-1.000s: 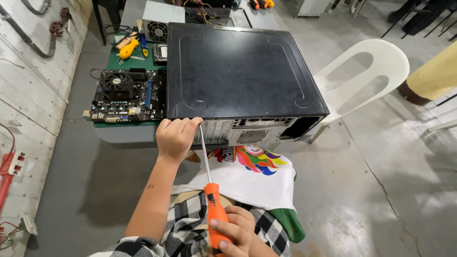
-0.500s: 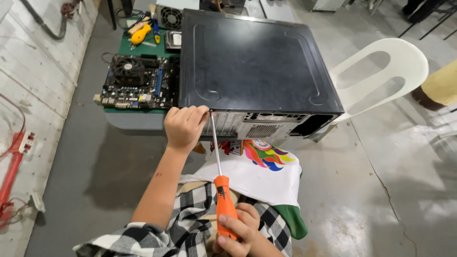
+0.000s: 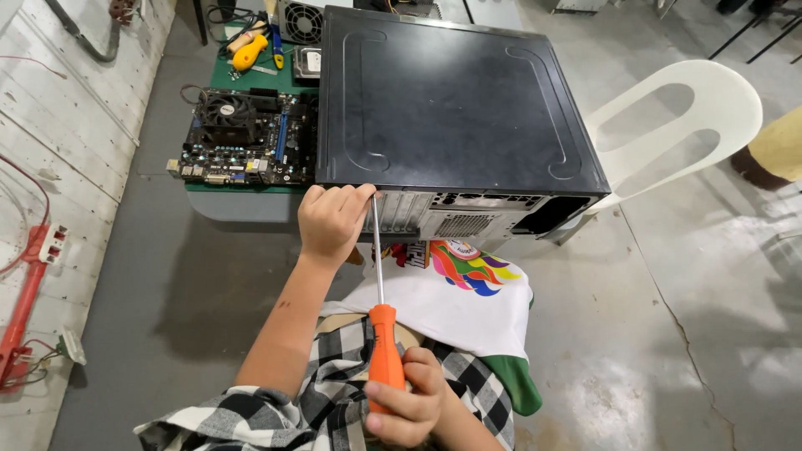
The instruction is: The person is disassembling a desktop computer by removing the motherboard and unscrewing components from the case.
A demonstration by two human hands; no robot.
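Head view, left to right: circuit board [image 3: 244, 140] upper left on green mat. Left hand [image 3: 332, 220] curled on rear edge of computer case [image 3: 451, 100], centre frame, steadying shaft. Right hand [image 3: 407, 397] wrapped round orange screwdriver [image 3: 384, 334] handle, bottom centre. Case looks heavy, stiff; grip edges. White chair [image 3: 668, 125] right.

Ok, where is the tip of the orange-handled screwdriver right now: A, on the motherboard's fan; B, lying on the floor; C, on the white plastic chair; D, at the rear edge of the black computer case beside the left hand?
D: the screwdriver, held by the right hand, reaches up to the computer case rear edge, next to the left hand.
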